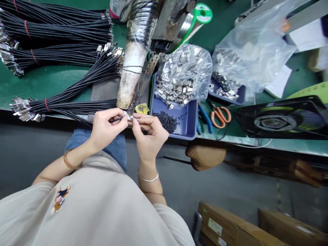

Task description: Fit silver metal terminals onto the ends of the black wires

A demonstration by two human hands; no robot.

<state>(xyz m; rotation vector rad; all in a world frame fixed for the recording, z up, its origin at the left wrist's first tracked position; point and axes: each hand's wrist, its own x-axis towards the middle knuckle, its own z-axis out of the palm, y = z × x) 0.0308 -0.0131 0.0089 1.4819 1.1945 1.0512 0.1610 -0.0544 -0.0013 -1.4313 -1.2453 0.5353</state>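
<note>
My left hand [105, 128] pinches the end of a thin black cable [116, 119] just in front of the bench edge. My right hand [148, 131] is closed on a small metal connector shell [130, 117] at that cable's tip, fingertips of both hands almost touching. Right above them stands a tape-wrapped tool [130, 71] on the green bench. Bundles of black cables with metal plugs [64, 106] lie to the left of my hands.
A blue tray [188, 121] holds a plastic bag of metal shells [179, 85] and small black parts [167, 121]. Orange-handled scissors [220, 114] and blue pliers [205, 118] lie to its right, then a fan [282, 119]. Cardboard boxes [230, 225] sit on the floor.
</note>
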